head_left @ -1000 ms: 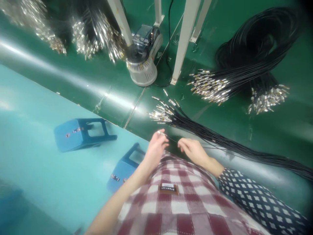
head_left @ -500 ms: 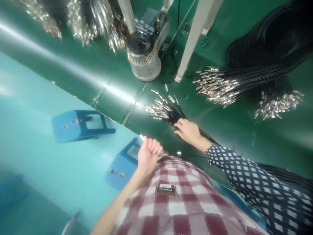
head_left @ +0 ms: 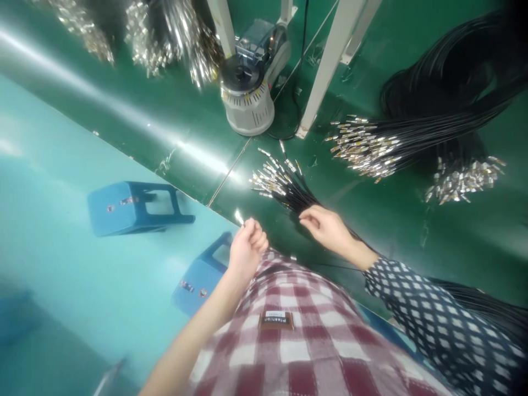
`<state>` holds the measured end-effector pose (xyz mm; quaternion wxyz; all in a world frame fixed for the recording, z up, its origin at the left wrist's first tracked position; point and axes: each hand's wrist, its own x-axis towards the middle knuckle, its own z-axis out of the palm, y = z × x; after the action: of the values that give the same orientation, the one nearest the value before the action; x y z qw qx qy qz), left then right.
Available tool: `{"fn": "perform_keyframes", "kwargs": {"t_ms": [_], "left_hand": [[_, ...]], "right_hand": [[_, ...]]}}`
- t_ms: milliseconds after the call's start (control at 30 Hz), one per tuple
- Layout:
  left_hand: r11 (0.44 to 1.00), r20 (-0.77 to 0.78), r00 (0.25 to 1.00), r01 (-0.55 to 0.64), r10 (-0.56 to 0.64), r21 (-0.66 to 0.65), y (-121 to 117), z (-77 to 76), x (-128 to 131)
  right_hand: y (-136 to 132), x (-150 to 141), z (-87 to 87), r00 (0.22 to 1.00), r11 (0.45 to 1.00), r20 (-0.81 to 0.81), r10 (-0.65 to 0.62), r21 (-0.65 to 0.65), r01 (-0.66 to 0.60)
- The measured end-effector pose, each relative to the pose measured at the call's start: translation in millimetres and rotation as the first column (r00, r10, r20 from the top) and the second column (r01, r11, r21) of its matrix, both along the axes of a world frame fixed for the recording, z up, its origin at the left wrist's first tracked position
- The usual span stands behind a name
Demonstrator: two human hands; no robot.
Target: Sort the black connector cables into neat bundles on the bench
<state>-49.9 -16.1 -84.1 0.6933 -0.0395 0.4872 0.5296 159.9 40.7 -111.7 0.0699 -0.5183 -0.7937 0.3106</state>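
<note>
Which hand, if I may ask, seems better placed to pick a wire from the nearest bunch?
Probably the right hand: it is close beside the bunch, though contact is unclear, while the left hand is farther off and closed around a silver-tipped wire.

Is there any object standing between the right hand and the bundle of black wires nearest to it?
Nothing visible stands between the right hand and the bundle of black wires; the hand appears right at its edge, though contact is unclear. The grey machine stands beyond the bundle, out of the way.
</note>
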Motion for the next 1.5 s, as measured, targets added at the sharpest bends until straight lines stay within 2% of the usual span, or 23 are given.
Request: {"fn": "perform_keyframes", "kwargs": {"t_ms": [133, 200, 367, 567, 800, 867, 933, 1000, 1033, 1067, 1167, 1233, 1367, 1433, 1500], "left_hand": [[1.0, -0.058, 0.998, 0.001, 0.0, 0.021, 3, 0.8, 3], [1.0, -0.06, 0.998, 0.015, -0.014, 0.021, 6, 1.0, 4], [0.999, -0.02, 0.999, 0.047, -0.047, 0.022, 6, 5.0, 4], [0.988, -0.066, 0.996, -0.054, 0.064, 0.146, -2, 19.1, 11], [0.994, -0.08, 0.996, -0.026, 0.034, 0.108, -3, 19.3, 18], [0.993, -0.096, 0.995, 0.022, -0.011, 0.117, -6, 17.5, 22], [0.979, -0.108, 0.984, 0.158, -0.145, 0.125, -10, 16.8, 26], [0.938, -0.12, 0.943, 0.324, -0.311, 0.121, -13, 17.6, 29], [0.924, -0.131, 0.927, 0.365, -0.35, 0.116, -13, 18.5, 29], [0.926, -0.142, 0.929, 0.359, -0.342, 0.116, -13, 19.7, 28], [0.974, -0.133, 0.98, 0.166, -0.145, 0.156, -4, 24.6, 21], [0.977, -0.115, 0.99, 0.097, -0.076, 0.189, 3, 27.6, 16], [0.963, -0.131, 0.984, 0.147, -0.119, 0.225, 5, 31.3, 14], [0.959, -0.141, 0.982, 0.156, -0.125, 0.236, 2, 33.5, 15], [0.956, -0.144, 0.979, 0.174, -0.143, 0.237, -3, 37.0, 15]], "right_hand": [[-28, 11, 19.7, 0.948, 0.992, -0.31, -0.077, -0.118, 0.042], [-41, 14, 26.1, 0.926, 0.989, -0.368, -0.087, -0.143, 0.036], [-64, 17, 34.7, 0.917, 0.989, -0.397, -0.038, -0.144, -0.021], [-84, 28, 34.7, 0.925, 0.976, -0.377, -0.037, -0.211, -0.047], [-108, 49, 40.2, 0.941, 0.964, -0.327, -0.088, -0.265, -0.002], [-110, 50, 41.3, 0.941, 0.961, -0.331, -0.075, -0.276, -0.021], [-109, 47, 41.7, 0.935, 0.96, -0.348, -0.069, -0.278, -0.032], [-107, 45, 42.1, 0.928, 0.962, -0.362, -0.083, -0.272, -0.019], [-106, 44, 42.4, 0.926, 0.964, -0.366, -0.093, -0.267, -0.008], [-105, 44, 42.9, 0.925, 0.965, -0.366, -0.102, -0.262, 0.003], [-109, 47, 45.1, 0.929, 0.966, -0.354, -0.11, -0.26, 0.015], [-114, 52, 46.2, 0.932, 0.962, -0.349, -0.097, -0.274, -0.002], [-119, 59, 46.5, 0.934, 0.933, -0.356, -0.018, -0.342, -0.112], [-113, 58, 48.6, 0.935, 0.904, -0.351, 0.037, -0.388, -0.181], [-100, 51, 54.9, 0.933, 0.898, -0.353, 0.07, -0.386, -0.213]]}}
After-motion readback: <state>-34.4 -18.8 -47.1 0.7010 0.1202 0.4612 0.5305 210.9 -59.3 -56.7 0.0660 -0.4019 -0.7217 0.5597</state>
